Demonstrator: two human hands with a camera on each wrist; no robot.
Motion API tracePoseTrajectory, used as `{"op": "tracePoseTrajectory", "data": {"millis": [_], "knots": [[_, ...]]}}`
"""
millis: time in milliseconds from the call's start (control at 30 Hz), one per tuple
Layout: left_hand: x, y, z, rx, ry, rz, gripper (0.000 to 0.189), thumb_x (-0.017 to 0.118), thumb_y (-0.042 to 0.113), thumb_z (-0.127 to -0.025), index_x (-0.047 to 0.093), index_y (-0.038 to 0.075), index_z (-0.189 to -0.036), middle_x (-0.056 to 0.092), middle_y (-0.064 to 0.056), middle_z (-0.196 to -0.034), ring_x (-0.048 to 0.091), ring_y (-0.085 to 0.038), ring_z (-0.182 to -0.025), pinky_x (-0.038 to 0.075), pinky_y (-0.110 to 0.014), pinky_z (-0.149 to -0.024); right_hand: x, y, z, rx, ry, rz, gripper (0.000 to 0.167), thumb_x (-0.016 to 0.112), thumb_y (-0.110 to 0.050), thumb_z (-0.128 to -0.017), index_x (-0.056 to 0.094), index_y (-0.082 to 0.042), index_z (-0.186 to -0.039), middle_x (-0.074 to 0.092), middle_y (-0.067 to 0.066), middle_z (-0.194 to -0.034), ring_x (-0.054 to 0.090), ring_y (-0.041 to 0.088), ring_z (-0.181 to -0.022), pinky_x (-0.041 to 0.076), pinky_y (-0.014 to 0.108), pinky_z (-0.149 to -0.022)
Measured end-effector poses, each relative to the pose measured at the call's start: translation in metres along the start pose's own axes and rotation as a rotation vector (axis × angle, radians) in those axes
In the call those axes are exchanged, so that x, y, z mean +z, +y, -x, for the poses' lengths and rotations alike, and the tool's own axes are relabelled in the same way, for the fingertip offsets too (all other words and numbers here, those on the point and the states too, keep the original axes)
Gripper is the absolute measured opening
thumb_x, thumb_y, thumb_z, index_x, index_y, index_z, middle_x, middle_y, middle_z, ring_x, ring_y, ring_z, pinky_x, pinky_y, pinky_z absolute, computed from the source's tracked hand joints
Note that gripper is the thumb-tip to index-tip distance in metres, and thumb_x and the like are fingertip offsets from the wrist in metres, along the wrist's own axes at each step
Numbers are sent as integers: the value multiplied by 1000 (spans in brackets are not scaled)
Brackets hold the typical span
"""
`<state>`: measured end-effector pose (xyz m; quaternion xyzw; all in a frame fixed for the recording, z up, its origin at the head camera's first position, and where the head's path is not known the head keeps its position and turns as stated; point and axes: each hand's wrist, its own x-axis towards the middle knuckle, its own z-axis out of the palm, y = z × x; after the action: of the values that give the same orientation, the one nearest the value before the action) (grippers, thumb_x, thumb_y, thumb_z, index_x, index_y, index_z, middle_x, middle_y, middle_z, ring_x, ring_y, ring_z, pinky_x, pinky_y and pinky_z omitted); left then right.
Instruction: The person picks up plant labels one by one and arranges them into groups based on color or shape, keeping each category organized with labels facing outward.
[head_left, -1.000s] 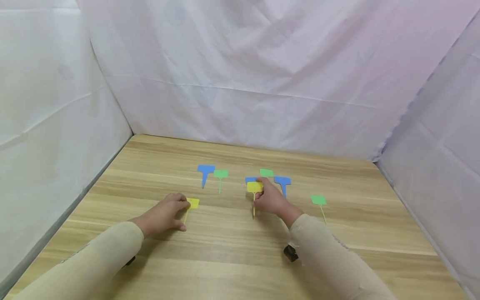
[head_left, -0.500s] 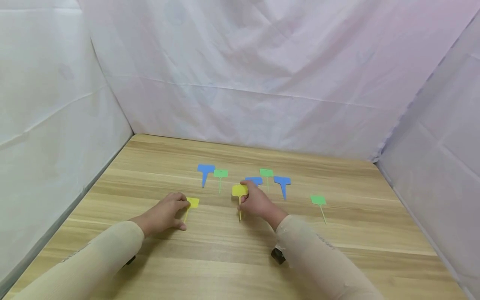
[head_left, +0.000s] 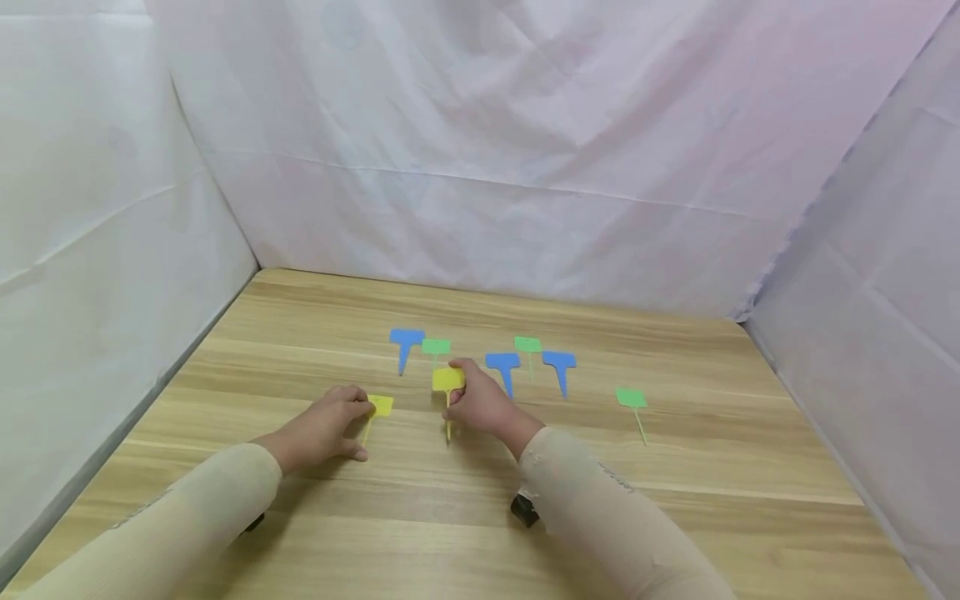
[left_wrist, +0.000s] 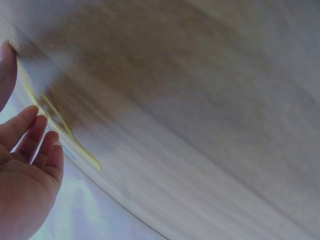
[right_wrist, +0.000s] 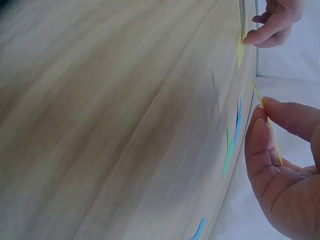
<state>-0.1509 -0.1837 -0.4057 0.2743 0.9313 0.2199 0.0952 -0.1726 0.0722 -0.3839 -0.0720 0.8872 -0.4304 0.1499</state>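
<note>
One yellow tag point(head_left: 448, 380) is pinched in the right hand's point(head_left: 483, 404) fingers, clear of the counter point(head_left: 420, 525), a gap plainest in the right wrist view. The left hand point(head_left: 322, 425), thumb and fingers apart, touches a second tag point(head_left: 382, 406) lying there.

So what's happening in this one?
A person is handling small T-shaped tags at a wooden table. The right hand pinches one yellow tag, which appears lifted off the surface. The left hand rests its fingers on a second yellow tag that lies on the table. Three blue tags and three green tags lie spread out on the table, neither hand holding any of them.
</note>
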Motion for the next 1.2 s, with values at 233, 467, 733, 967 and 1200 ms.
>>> {"op": "tracePoseTrajectory", "data": {"millis": [233, 467, 733, 967, 1200], "knots": [[-3, 1, 2, 1, 7, 4, 66, 83, 26, -72, 59, -9, -123, 53, -12, -119, 46, -33, -114, 42, -50, -98, 9, -10, -3, 6, 0, -48, 82, 75, 9, -75, 33, -5, -145, 54, 2, -79, 50, 12, -71, 43, 20, -58], [-4, -1, 4, 13, 21, -12, 65, 83, 27, -72, 60, -9, -122, 54, -13, -118, 47, -34, -113, 42, -51, -98, 15, -15, -3, 21, -27, -81, 82, 74, 9, -77, 31, -6, -146, 53, 1, -79, 49, 11, -70, 43, 20, -57], [-4, 1, 2, 3, 8, -12, 66, 83, 27, -72, 60, -9, -122, 54, -13, -117, 47, -33, -112, 43, -50, -97, 22, -13, -4, 47, -28, -125, 82, 73, 10, -77, 31, -6, -146, 54, 2, -76, 50, 11, -64, 43, 20, -54], [-3, 2, 0, 13, 9, -15, 65, 84, 27, -72, 60, -8, -121, 54, -13, -117, 48, -32, -110, 43, -49, -96, 30, -15, -3, 57, -33, -126, 83, 73, 12, -74, 33, -5, -144, 55, 2, -73, 50, 11, -60, 42, 19, -52], [-1, 0, -3, 3, 0, -17, 65, 83, 28, -72, 61, -6, -122, 54, -12, -117, 48, -32, -110, 43, -50, -97, 39, -15, -4, 44, -52, -77, 80, 74, 11, -75, 35, -5, -143, 54, 2, -73, 49, 10, -63, 42, 19, -55]]}}
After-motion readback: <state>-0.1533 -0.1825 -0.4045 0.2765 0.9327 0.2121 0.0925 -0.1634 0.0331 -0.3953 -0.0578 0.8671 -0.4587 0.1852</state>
